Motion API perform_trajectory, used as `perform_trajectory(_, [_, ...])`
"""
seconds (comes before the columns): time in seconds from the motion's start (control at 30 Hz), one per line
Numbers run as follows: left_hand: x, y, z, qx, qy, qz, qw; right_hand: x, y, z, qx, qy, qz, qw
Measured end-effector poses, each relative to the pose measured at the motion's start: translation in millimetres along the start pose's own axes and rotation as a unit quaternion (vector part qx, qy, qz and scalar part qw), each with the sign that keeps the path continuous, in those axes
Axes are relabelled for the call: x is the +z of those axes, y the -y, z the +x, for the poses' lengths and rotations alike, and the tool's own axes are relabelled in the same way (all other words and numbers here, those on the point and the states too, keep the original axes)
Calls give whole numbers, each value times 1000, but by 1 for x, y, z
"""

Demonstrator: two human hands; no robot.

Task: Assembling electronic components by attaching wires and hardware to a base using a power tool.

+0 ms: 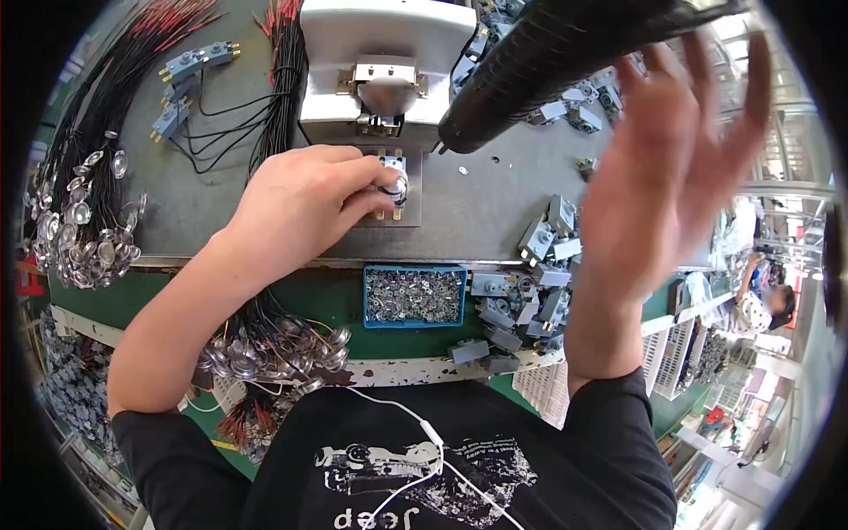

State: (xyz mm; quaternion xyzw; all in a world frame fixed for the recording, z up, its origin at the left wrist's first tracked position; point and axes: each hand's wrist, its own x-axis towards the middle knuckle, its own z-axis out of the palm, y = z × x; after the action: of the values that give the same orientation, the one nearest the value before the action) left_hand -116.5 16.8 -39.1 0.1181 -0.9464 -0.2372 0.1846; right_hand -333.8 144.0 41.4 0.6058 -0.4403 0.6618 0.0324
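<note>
My left hand (pixel 305 199) reaches in front of the machine, thumb and forefinger closed on a small round silver metal part (pixel 400 189). That part sits over a grey block with brass tabs (pixel 390 162), largely covered by my fingers, on a small metal plate (pixel 408 216). My right hand (pixel 658 168) is raised on the right, smeared by motion, its fingers spread and nothing seen in them. Beside its fingertips slants a black electric screwdriver (pixel 530 75), its thin tip pointing down toward the plate.
A white machine head (pixel 389 35) stands behind the plate. Black wire bundles (pixel 93 97) with silver caps lie left. Grey switch blocks (pixel 549 231) are piled right and at the back. A blue tray (pixel 415 323) of small metal pieces sits at the front. Another person (pixel 758 300) is far right.
</note>
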Motion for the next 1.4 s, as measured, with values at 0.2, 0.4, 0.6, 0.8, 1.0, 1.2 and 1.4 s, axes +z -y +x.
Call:
perform_trajectory(0.2, [3,7,1,-29,16,-84,996,43,20,36,305,15,52,951])
perform_trajectory(0.4, [5,0,-1,-2,-16,-8,1000,58,2,36,255,-13,94,962])
perform_trajectory(0.6, [6,-2,-2,-35,6,-35,999,82,-9,46,189,-38,132,972])
perform_trajectory(0.8, [8,2,-10,-34,3,-25,999,121,-11,51,127,-93,137,978])
perform_trajectory(1.0, [13,-2,-8,-14,-18,-32,999,87,-37,76,28,199,275,940])
perform_trajectory(1.2, [12,0,-9,-18,-8,-11,1000,116,-9,50,185,-24,210,960])
perform_trajectory(1.4, [17,5,-12,-10,-32,-34,999,104,-12,38,207,-25,176,962])
